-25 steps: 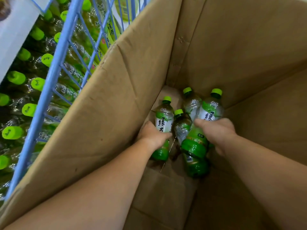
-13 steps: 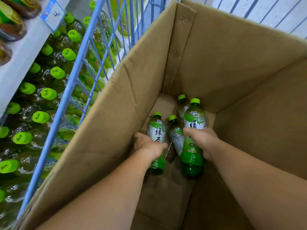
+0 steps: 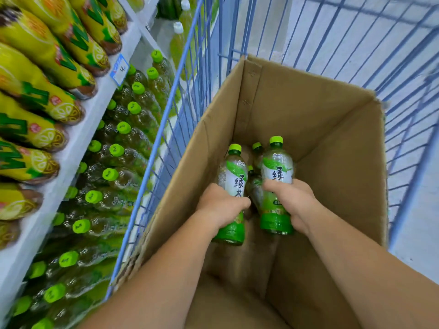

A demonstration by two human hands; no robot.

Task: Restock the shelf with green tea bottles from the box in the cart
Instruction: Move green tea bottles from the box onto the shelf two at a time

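Head view. Reference landmark: the cardboard box (image 3: 332, 150), open at the top, standing inside the blue wire cart (image 3: 166, 110).

Left hand (image 3: 222, 205): fingers and thumb are curled round the middle of a green tea bottle (image 3: 234, 179), covering the lower part of its white label. The grip is closed firmly on the bottle. The forearm enters the box from its near left edge and slopes down into it, with the back of the hand facing the camera.

Right hand (image 3: 293, 203): fingers are wrapped round the waist of a second green tea bottle (image 3: 276, 172), just below the printed characters. The grip is closed on this bottle too. The forearm enters from the near right edge of the box, with the back of the hand facing up.

Both held bottles are inside the box, side by side near its far wall, green caps pointing towards that wall. Whether their bases rest on the box floor cannot be determined.

Two further bottles (image 3: 255, 191) lie between and behind the held pair, at the far corner of the box.

Left of the box, beyond the cart wire, a white shelf (image 3: 78, 138) carries rows of green-capped bottles (image 3: 123, 150) on its lower level. Yellow-labelled bottles (image 3: 35, 103) occupy the level above. A blue and white price tag (image 3: 120, 70) is fixed to the shelf edge.
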